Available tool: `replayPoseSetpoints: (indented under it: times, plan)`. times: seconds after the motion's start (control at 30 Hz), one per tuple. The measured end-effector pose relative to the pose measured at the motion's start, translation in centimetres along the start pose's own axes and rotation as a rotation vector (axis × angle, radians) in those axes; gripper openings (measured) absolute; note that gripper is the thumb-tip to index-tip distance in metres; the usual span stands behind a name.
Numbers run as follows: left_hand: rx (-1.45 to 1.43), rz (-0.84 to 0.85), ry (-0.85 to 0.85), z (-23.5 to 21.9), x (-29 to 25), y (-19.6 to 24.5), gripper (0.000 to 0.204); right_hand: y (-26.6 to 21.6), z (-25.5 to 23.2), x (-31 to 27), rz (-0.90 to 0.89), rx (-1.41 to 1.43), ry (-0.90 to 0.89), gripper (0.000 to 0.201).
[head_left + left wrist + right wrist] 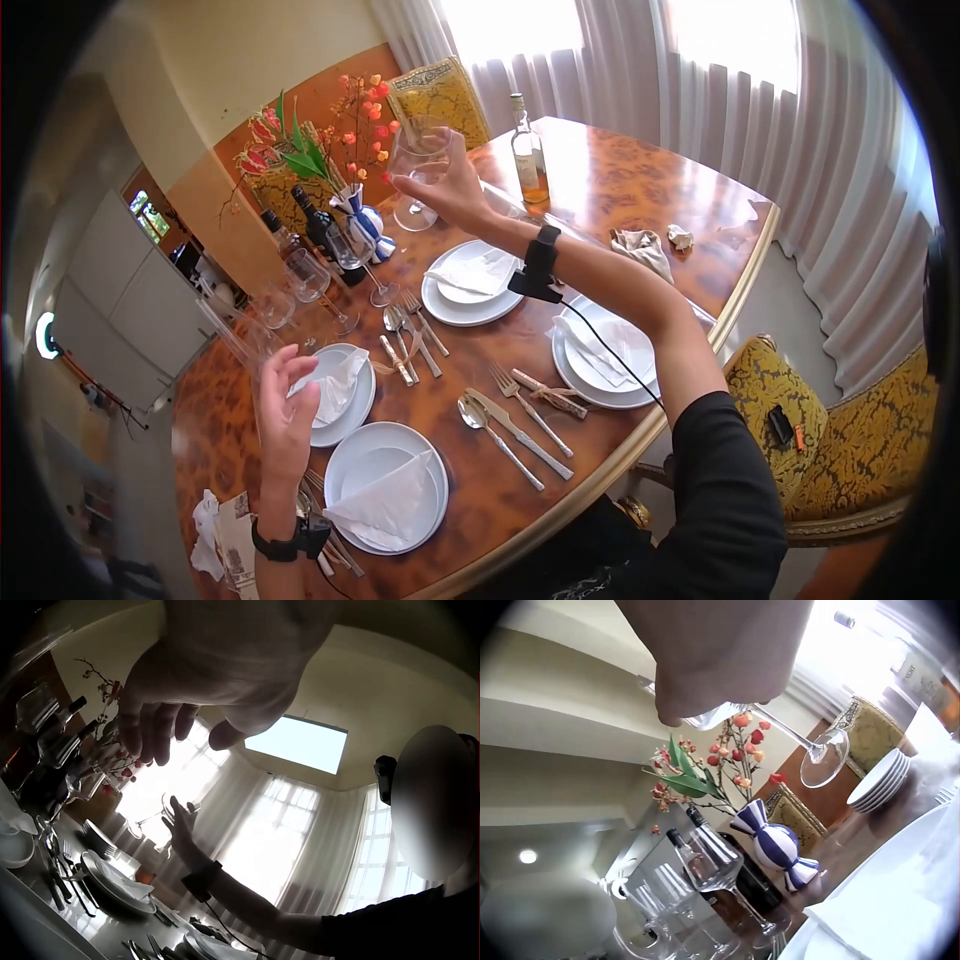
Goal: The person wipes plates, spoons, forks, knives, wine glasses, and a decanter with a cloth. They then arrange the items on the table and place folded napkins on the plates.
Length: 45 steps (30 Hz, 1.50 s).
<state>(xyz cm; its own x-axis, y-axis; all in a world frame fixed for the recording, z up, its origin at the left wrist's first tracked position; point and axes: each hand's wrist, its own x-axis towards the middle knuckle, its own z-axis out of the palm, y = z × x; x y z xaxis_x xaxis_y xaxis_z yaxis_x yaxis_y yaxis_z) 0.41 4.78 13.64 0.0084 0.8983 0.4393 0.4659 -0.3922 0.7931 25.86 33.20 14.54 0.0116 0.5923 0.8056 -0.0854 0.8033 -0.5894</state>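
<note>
My right hand [455, 190] is raised over the far side of the table and grips a clear wine glass [415, 150] by its bowl. In the right wrist view the foot [826, 757] of that glass sticks out past the hand. My left hand [285, 410] hovers near the left plates, its fingers loosely bent around nothing, as the left wrist view also shows. Close beyond it, a white plate [364, 408] bears a folded napkin [340, 385]. Several other wine glasses [308, 275] stand farther back on the left.
A striped vase [370, 232] with flowers stands beside dark bottles [312, 215]. A liquor bottle [529, 165] stands at the back. Plates with napkins [385, 500] and cutlery [510, 430] cover the near table. A crumpled cloth [640, 250] lies right; a chair [770, 410] stands beyond the edge.
</note>
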Motion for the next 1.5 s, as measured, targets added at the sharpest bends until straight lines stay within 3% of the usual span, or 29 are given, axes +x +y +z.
replayPoseSetpoints:
  times: [0.07,0.13,0.17,0.23,0.27,0.33,0.43,0.5,0.57,0.6,0.63,0.67,0.77,0.87,0.9,0.93,1.0,1.03,1.1,1.17,1.23,1.3,1.37,1.5]
  plan:
    - [0.238,0.117,-0.008,3.1,2.3,1.2,0.073,-5.5,0.4,-2.7,0.137,0.253,-0.126,0.098]
    - [0.334,0.234,0.053,6.2,3.8,2.3,0.081,-10.0,0.8,-6.3,0.207,0.435,-0.167,0.099]
    - [0.332,0.308,0.084,7.4,4.3,2.0,0.086,-11.7,0.5,-8.0,0.268,0.468,-0.219,0.100]
    - [0.238,0.361,-0.020,8.9,4.0,3.0,0.086,-14.7,-0.1,-11.1,0.337,0.490,-0.254,0.101]
    - [0.226,0.356,-0.017,9.7,3.2,3.7,0.086,-15.2,-0.4,-12.5,0.345,0.467,-0.264,0.101]
    - [-0.019,0.172,-0.057,11.0,1.1,4.9,0.083,-17.1,-1.4,-14.4,0.446,0.463,-0.297,0.101]
    - [-0.157,0.141,0.054,11.5,-0.8,4.9,0.079,-17.0,-4.0,-14.0,0.451,0.366,-0.670,0.090]
    - [-0.123,0.115,0.059,9.5,-1.6,5.4,0.070,-13.9,-7.5,-12.5,0.170,-0.233,-0.890,0.075]
    - [-0.055,0.104,0.102,7.4,-2.7,6.0,0.062,-10.2,-12.8,-10.7,0.001,-0.795,-0.856,0.061]
    - [-0.065,0.052,0.115,5.9,-3.4,5.9,0.061,-7.3,-15.8,-9.5,0.173,-0.860,-0.766,0.051]
    - [-0.103,0.121,0.197,5.5,-3.9,5.0,0.062,-3.6,-19.5,-9.3,0.201,-1.068,-0.586,0.050]
    - [-0.076,0.131,0.212,4.5,-4.5,4.3,0.063,-0.8,-23.3,-9.8,0.326,-1.299,-0.557,0.052]
    - [-0.061,0.106,0.203,2.9,-6.4,3.0,0.062,7.1,-31.9,-13.0,0.671,-1.294,-0.699,0.045]
    - [-0.127,-0.034,0.137,2.4,-7.6,1.8,0.058,7.3,-34.2,-15.3,0.578,-1.259,-0.411,0.031]
    - [-0.177,-0.129,0.100,2.3,-8.1,1.5,0.056,8.0,-33.8,-15.4,0.516,-1.200,-0.317,0.029]
    - [-0.251,-0.200,0.094,2.7,-8.4,1.3,0.056,4.7,-31.1,-14.5,0.569,-1.158,-0.305,0.030]
    - [-0.371,-0.379,0.055,3.3,-8.4,1.3,0.061,2.0,-26.6,-12.9,0.470,-0.823,-0.130,0.029]
    - [-0.443,-0.449,-0.034,3.1,-8.3,1.3,0.064,-1.7,-22.9,-12.4,0.414,-0.705,-0.090,0.028]
    - [-0.597,-0.543,-0.171,3.4,-8.0,2.0,0.072,-7.6,-17.2,-12.1,0.216,-0.602,-0.176,0.024]
    - [-0.725,-0.574,-0.210,4.1,-7.8,3.1,0.075,-14.2,-11.7,-12.8,0.041,-0.614,-0.276,0.017]
    - [-0.768,-0.576,-0.220,4.8,-7.9,4.4,0.077,-19.6,-6.7,-14.5,-0.154,-0.444,-0.347,0.016]
    - [-0.819,-0.574,-0.238,5.4,-8.2,4.9,0.079,-21.6,-2.9,-16.8,-0.425,-0.406,-0.422,0.042]
    - [-1.010,-0.634,-0.269,5.8,-8.8,5.1,0.083,-23.1,0.1,-19.3,-0.498,-0.448,-0.471,0.064]
    - [-0.978,-0.672,-0.320,5.2,-10.2,3.6,0.084,-21.8,2.4,-21.9,-0.571,-0.428,-0.532,0.063]
